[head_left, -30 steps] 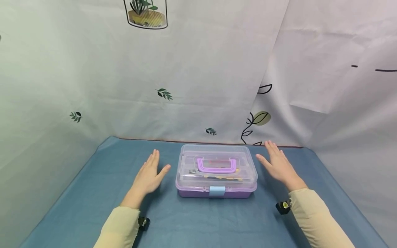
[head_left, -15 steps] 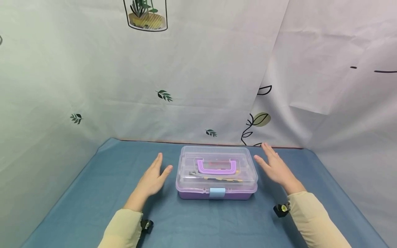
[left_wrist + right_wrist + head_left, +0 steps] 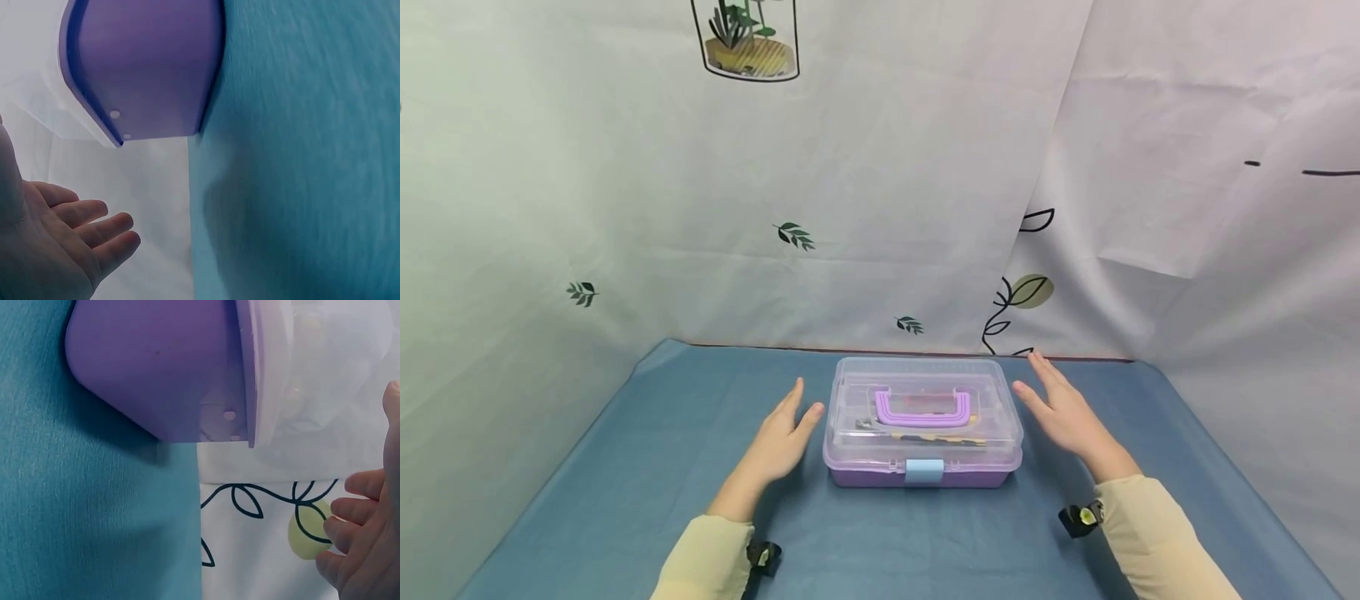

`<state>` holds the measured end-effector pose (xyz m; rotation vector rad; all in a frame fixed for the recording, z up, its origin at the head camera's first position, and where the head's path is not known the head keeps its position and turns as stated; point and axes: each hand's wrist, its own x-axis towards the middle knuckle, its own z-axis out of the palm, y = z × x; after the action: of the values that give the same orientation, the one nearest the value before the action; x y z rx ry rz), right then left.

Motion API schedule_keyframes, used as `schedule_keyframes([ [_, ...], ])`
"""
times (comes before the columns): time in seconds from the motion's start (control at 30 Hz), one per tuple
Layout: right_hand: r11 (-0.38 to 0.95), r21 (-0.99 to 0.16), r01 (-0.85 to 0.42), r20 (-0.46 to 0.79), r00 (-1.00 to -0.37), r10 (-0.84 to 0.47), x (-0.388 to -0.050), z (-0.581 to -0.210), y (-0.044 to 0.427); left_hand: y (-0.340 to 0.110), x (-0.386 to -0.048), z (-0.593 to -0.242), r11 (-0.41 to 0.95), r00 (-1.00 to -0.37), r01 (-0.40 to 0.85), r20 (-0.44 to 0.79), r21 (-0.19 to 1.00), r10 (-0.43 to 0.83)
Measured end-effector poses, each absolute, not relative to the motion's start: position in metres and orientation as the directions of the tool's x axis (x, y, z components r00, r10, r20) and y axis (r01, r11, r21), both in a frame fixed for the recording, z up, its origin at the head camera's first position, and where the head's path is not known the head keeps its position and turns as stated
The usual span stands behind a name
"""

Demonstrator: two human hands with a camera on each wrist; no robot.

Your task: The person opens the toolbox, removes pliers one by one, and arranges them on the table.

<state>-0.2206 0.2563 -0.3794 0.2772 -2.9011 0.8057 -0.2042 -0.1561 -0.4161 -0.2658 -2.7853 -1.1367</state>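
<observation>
A purple plastic storage box (image 3: 865, 478) with a closed clear lid (image 3: 850, 400) stands on the blue cloth. On the lid lies a purple carry handle (image 3: 922, 420), and a light blue latch (image 3: 924, 471) sits at the front middle. Long thin items and something silvery show dimly through the lid; their kind is unclear. My left hand (image 3: 778, 442) hovers just left of the box, fingers extended, thumb towards it, apart from it. On the other side my right hand (image 3: 1067, 417) is held likewise, palm towards the box and not touching. Both hands hold nothing.
Blue cloth (image 3: 625, 483) covers the table up to its back edge close behind the box. A pale fabric curtain (image 3: 887, 167) printed with leaves rises behind and at both sides. Small black cameras (image 3: 764, 557) are strapped to the wrists.
My left hand has moved right, closer to the box's left side. The right hand has shifted slightly left. The box stays shut in its place, while the head view has tilted a little.
</observation>
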Motion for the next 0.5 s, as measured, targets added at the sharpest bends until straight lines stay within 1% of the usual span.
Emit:
schedule_keyframes([
  [0.33, 0.816, -0.534, -0.221, 0.184, -0.972, -0.143, -0.212, -0.38, 0.251, -0.143, -0.201, -0.417, 0.648, -0.977, 0.209, 0.185, 0.732, 0.106],
  [0.5, 0.812, -0.54, -0.223, 0.187, -0.972, -0.142, -0.209, -0.386, 0.251, -0.135, -0.2, -0.416, 0.581, -0.983, 0.183, 0.148, 0.793, 0.108],
])
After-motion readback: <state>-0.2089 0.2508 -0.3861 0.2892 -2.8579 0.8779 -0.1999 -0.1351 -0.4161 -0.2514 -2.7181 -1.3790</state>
